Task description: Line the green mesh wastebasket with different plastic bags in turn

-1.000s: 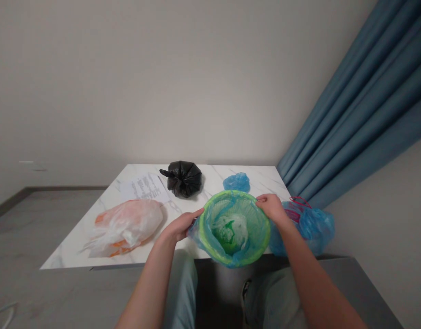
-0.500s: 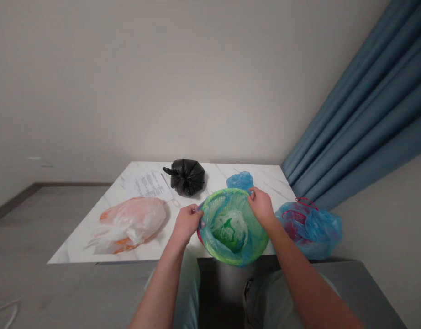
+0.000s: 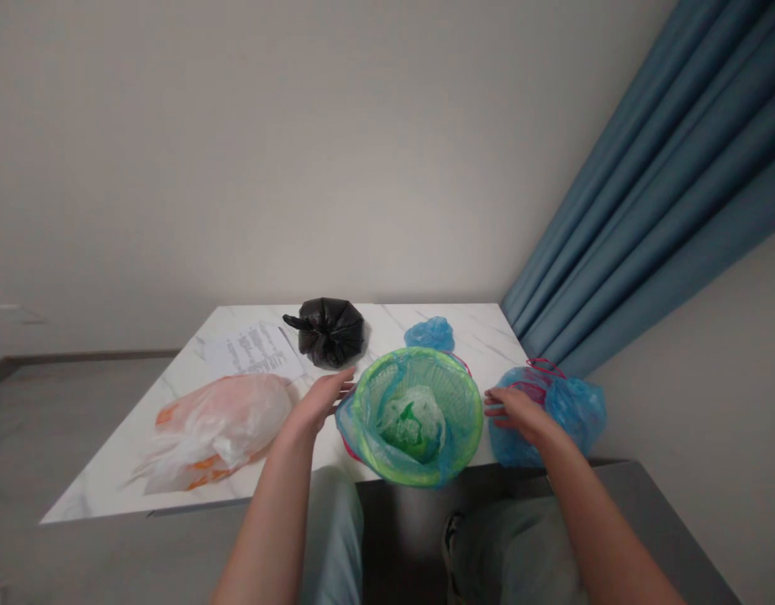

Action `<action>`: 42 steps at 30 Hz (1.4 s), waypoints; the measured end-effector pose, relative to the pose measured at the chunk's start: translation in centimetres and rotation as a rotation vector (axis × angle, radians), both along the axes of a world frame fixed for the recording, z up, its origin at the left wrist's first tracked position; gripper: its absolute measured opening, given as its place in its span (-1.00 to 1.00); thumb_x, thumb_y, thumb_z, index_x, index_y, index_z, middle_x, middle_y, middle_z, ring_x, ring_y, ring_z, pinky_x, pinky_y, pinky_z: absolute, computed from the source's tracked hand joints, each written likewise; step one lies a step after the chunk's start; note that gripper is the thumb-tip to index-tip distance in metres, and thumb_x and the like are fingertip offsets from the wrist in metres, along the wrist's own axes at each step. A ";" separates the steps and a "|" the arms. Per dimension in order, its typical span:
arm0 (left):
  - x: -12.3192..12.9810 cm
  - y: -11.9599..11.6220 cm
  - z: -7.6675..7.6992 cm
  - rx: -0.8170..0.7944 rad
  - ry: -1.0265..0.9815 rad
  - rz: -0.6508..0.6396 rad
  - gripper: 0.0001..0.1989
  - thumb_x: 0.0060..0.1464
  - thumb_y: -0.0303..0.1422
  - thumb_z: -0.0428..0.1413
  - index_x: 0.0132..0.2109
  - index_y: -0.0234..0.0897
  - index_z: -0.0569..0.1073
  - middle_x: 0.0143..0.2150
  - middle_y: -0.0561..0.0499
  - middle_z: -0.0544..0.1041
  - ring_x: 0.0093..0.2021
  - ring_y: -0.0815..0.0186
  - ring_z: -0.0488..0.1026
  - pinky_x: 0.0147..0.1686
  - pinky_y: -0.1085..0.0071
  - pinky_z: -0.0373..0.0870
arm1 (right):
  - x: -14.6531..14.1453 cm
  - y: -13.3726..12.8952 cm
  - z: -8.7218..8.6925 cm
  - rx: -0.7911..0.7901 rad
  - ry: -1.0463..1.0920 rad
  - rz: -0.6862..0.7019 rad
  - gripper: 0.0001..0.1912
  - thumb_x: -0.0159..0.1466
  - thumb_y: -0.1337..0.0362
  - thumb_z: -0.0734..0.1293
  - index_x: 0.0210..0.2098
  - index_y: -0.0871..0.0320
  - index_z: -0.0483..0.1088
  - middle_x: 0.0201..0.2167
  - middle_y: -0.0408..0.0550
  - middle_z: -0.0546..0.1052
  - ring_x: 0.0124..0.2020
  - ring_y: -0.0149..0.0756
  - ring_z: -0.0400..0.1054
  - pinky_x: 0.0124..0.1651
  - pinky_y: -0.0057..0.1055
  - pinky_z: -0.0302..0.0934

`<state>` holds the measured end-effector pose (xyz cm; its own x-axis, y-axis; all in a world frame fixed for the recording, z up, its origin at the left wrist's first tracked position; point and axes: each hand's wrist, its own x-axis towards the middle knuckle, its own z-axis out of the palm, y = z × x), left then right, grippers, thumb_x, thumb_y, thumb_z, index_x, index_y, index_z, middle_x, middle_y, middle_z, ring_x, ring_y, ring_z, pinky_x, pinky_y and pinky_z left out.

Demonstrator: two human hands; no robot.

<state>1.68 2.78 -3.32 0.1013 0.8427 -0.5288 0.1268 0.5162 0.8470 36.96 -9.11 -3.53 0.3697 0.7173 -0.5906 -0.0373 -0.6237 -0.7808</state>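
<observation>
From the head view I am watching the green basket (image 3: 479, 412) sitting between the two hands at the near edge of the surface (image 3: 91, 483), its mouth facing up toward me and a translucent blue liner (image 3: 367, 420) draping inside and over its rim. The left hand (image 3: 318, 403) is hovering at the left side with its fingers loosely spread; they are gripping nothing that I can make out, though I cannot tell whether they are brushing the liner's overhang. The right hand (image 3: 519, 410) is hovering just beside the right rim, its fingers released and apart from the basket. The black tied bag (image 3: 330, 332) and a crumpled blue bag (image 3: 430, 334) are lying behind it, a white-and-orange plastic bag (image 3: 227, 424) is resting to the left, and a blue bag with a pink drawstring (image 3: 570, 412) is bunching near the right hand. Judging the step as seating the liner, I am favoring light, matched pressure on opposite sides, working the slack around evenly, because tugging one side would probably be pulling the other off. I am also minding the near edge, where the basket's footing is hiding from me.
</observation>
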 end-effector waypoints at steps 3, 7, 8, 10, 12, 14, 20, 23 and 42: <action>1.3 1.3 -1.2 -0.095 -0.176 -0.157 -0.53 -0.16 -0.05 0.27 -0.26 -0.40 0.56 -0.21 -0.21 0.63 -0.24 0.13 0.56 -0.24 0.32 0.48 | -0.3 -1.2 -0.2 -0.012 0.212 0.116 -0.79 0.21 0.17 0.30 -0.25 0.17 0.43 -0.16 0.04 0.54 -0.29 -0.31 0.45 -0.26 -0.37 0.30; 1.8 1.0 -1.7 -0.143 -0.200 -0.247 -0.52 -0.14 -0.01 0.29 -0.29 -0.41 0.58 -0.23 -0.22 0.64 -0.27 0.08 0.58 -0.22 0.26 0.52 | -0.7 -1.5 -0.5 0.015 0.381 0.174 -0.85 0.15 0.21 0.34 -0.35 0.17 0.43 -0.32 -0.04 0.56 -0.38 -0.37 0.41 -0.26 -0.39 0.30; 1.7 0.7 -1.6 -0.148 -0.183 -0.240 -0.52 -0.13 -0.01 0.28 -0.30 -0.41 0.58 -0.24 -0.23 0.64 -0.28 0.07 0.59 -0.23 0.25 0.52 | -0.8 -1.5 -0.6 0.025 0.382 0.168 -0.86 0.14 0.22 0.34 -0.37 0.17 0.43 -0.36 -0.06 0.55 -0.40 -0.37 0.41 -0.26 -0.39 0.30; 1.5 0.3 -1.3 -0.144 -0.178 -0.226 -0.54 -0.10 -0.03 0.28 -0.31 -0.42 0.58 -0.25 -0.23 0.64 -0.29 0.07 0.59 -0.24 0.25 0.53 | -1.0 -1.2 -0.8 0.043 0.358 0.153 -0.88 0.12 0.23 0.34 -0.40 0.17 0.42 -0.40 -0.07 0.55 -0.41 -0.37 0.40 -0.27 -0.40 0.29; 1.3 0.0 -1.1 -0.153 -0.233 -0.232 -0.58 -0.08 -0.08 0.29 -0.29 -0.42 0.58 -0.24 -0.23 0.65 -0.28 0.08 0.59 -0.22 0.26 0.54 | -1.4 -0.9 -1.0 0.055 0.308 0.145 -0.88 0.10 0.24 0.31 -0.42 0.17 0.42 -0.42 -0.07 0.54 -0.41 -0.36 0.40 -0.27 -0.40 0.29; 1.2 -0.2 -1.0 -0.183 -0.309 -0.231 -0.64 -0.07 -0.16 0.31 -0.27 -0.42 0.58 -0.25 -0.22 0.65 -0.29 0.10 0.60 -0.22 0.27 0.54 | -2.1 -0.5 -1.2 0.071 0.211 0.126 -0.87 0.10 0.25 0.27 -0.44 0.17 0.42 -0.44 -0.06 0.54 -0.43 -0.36 0.39 -0.30 -0.41 0.28; 1.0 0.0 -1.5 -0.215 -0.340 -0.136 -0.68 -0.17 -0.25 0.35 -0.32 -0.41 0.54 -0.41 -0.14 0.62 -0.44 0.20 0.55 -0.37 0.32 0.52 | -3.3 1.1 -1.5 0.051 -0.394 0.138 -0.70 0.24 0.29 0.11 -0.47 0.18 0.41 -0.37 0.09 0.56 -0.31 -0.23 0.41 -0.25 -0.36 0.25; 1.2 -0.1 -1.6 -0.095 -0.308 -0.093 -0.65 -0.27 -0.23 0.38 -0.38 -0.38 0.50 -0.47 -0.07 0.57 -0.51 0.29 0.48 -0.45 0.39 0.42 | -3.3 1.6 -1.6 0.041 -0.783 0.146 -0.66 0.31 0.32 0.07 -0.39 0.20 0.44 -0.28 0.21 0.57 -0.15 -0.16 0.43 -0.14 -0.36 0.22; 2.2 -2.5 0.0 0.175 0.017 0.068 -0.77 -0.21 -0.23 0.19 -0.51 -0.25 0.31 -0.65 0.15 0.29 -0.65 0.43 0.19 -0.60 0.49 0.12 | -6.8 2.9 0.8 0.092 -1.263 0.305 -0.62 0.43 0.18 0.03 0.13 0.14 0.26 -0.42 0.12 0.52 -0.37 -0.13 0.45 -0.26 -0.33 0.15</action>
<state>3.86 0.25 -3.34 0.0334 0.9267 -0.3742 0.1118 0.3686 0.9228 30.13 -6.16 -2.75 0.4461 0.8895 0.0987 0.8829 -0.4193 -0.2115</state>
